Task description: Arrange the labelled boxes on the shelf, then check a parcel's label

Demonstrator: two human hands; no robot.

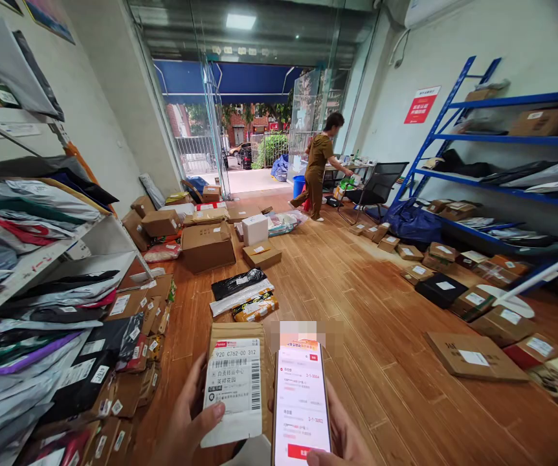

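Nearest, the left hand point(186, 421) is clamped around one brown parcel point(237, 382), label up, while the right hand point(342, 433) grips one phone point(301, 404) just beside it; this looks like checking the label against the screen, which needs both held level. Beyond lie three flat packets point(243, 294) on the floor point(357, 291), then boxes point(206, 246), and one person point(318, 165) far off.

Two hands held one labelled parcel point(238, 382) and one phone point(301, 404); one white box point(254, 229) sat far off; one person point(318, 165) stood beyond.
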